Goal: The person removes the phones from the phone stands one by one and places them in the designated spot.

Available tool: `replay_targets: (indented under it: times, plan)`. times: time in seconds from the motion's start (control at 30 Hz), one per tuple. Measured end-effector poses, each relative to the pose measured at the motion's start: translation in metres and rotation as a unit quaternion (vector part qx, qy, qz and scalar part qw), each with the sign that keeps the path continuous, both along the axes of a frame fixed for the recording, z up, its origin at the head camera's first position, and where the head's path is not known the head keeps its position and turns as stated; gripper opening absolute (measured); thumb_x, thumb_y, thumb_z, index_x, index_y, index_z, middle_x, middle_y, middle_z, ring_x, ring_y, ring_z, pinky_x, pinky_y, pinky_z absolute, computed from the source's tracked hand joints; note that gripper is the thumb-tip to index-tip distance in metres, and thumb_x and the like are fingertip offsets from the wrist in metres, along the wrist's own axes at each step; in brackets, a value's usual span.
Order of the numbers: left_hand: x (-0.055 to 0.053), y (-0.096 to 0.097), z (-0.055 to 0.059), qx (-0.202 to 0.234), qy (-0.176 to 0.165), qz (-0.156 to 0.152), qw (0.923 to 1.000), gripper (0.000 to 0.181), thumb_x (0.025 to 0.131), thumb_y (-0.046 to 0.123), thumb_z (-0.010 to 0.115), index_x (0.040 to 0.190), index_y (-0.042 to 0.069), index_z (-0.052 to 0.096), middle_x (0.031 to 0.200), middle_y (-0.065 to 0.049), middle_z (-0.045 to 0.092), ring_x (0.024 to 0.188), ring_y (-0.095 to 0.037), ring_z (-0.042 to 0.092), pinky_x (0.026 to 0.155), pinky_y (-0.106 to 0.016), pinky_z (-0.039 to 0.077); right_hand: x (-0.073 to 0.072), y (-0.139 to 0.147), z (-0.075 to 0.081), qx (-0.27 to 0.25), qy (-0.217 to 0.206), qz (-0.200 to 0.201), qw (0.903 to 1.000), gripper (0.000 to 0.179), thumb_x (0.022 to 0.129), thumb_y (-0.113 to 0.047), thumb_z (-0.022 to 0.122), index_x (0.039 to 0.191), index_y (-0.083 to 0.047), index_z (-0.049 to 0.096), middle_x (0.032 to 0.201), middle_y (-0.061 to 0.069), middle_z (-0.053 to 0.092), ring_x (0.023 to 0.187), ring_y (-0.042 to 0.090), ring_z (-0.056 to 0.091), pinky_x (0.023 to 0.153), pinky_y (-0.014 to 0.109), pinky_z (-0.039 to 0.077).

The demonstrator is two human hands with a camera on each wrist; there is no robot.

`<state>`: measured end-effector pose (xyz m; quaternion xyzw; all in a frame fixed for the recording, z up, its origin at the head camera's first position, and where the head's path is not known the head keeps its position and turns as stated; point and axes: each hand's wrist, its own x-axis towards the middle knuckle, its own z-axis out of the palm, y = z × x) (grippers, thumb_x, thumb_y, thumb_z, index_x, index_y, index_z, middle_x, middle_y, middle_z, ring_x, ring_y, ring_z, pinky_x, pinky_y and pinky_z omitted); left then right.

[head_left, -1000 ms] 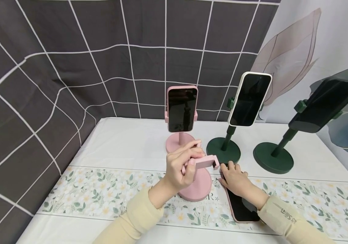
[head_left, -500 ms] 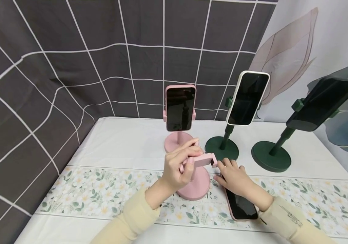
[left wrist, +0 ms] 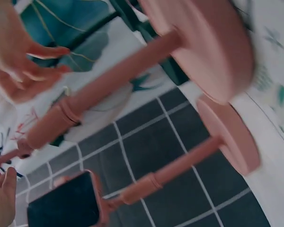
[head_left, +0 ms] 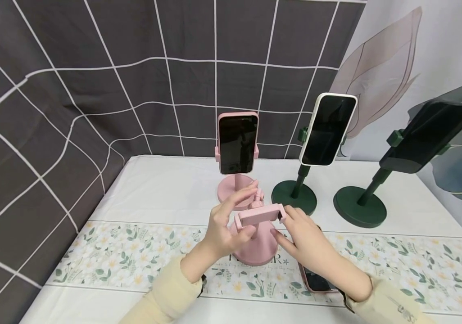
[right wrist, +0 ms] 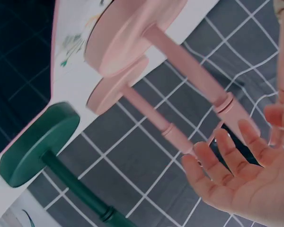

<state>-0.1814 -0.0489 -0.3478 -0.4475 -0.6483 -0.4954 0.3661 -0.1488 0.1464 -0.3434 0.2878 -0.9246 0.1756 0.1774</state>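
Note:
In the head view, an unloaded pink phone stand (head_left: 257,252) stands at the front with its holder clamp (head_left: 260,216) facing up. My left hand (head_left: 219,227) is at the clamp's left end, thumb in front and fingers loosely extended behind. My right hand (head_left: 310,236) reaches to the clamp's right end, fingertips right at it. The right wrist view shows the right hand's fingers spread and relaxed beside the stand's stem (right wrist: 189,66). A phone in a pink case (head_left: 318,282) lies flat on the table, partly hidden beneath the right forearm.
Behind stands another pink stand (head_left: 237,191) bearing a pink-cased phone (head_left: 237,144). To its right a green stand (head_left: 293,195) carries a white-framed phone (head_left: 329,130). Farther right, a second green stand (head_left: 360,207) holds a dark phone (head_left: 427,137). Grey checked cloth (head_left: 174,90) hangs behind.
My right hand has lifted off the lying phone and moved left to the clamp. My left hand has loosened from its grip on the pink stand, its fingers opening out.

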Motion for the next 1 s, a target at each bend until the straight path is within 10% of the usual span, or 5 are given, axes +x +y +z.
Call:
replay_targets:
  times: [0.27, 0.43, 0.63, 1.0]
  plan:
    - [-0.016, -0.013, -0.036, -0.078, 0.089, 0.096, 0.9883, 0.073, 0.095, 0.057, 0.031, 0.133, -0.006, 0.034, 0.124, -0.022, 0.058, 0.100, -0.029, 0.066, 0.089, -0.026, 0.052, 0.016, -0.008, -0.004, -0.059, 0.038, 0.082, 0.9942, 0.001, 0.091, -0.015, 0.060, 0.090, -0.014, 0.060, 0.090, -0.006, 0.059, 0.083, 0.008, 0.055, 0.071, 0.027, 0.049]
    - [-0.022, -0.012, -0.042, -0.121, -0.078, 0.058, 0.9878, 0.065, 0.091, 0.029, 0.062, 0.137, -0.002, 0.028, 0.130, -0.024, 0.052, 0.110, -0.034, 0.061, 0.096, -0.029, 0.048, 0.027, -0.015, -0.002, -0.094, 0.061, 0.142, 0.9834, 0.013, 0.097, -0.022, 0.050, 0.090, -0.017, 0.059, 0.091, -0.010, 0.058, 0.082, 0.006, 0.053, 0.072, 0.023, 0.046]
    - [-0.026, -0.006, -0.036, -0.148, -0.291, -0.005, 0.9453, 0.059, 0.081, -0.006, 0.063, 0.136, -0.004, 0.041, 0.128, -0.022, 0.057, 0.114, -0.032, 0.059, 0.096, -0.035, 0.049, 0.041, -0.021, 0.004, -0.131, 0.066, 0.197, 0.9694, 0.016, 0.099, -0.022, 0.046, 0.089, -0.018, 0.058, 0.088, -0.011, 0.055, 0.083, 0.004, 0.050, 0.078, 0.016, 0.040]
    - [-0.018, -0.003, -0.029, -0.178, -0.301, 0.017, 0.9367, 0.041, 0.085, -0.002, 0.057, 0.125, -0.008, 0.053, 0.117, -0.021, 0.064, 0.108, -0.030, 0.063, 0.093, -0.036, 0.050, 0.066, -0.029, 0.015, -0.141, 0.142, 0.302, 0.9323, 0.019, 0.097, -0.016, 0.043, 0.085, -0.013, 0.058, 0.088, -0.006, 0.055, 0.084, 0.007, 0.052, 0.076, 0.018, 0.043]
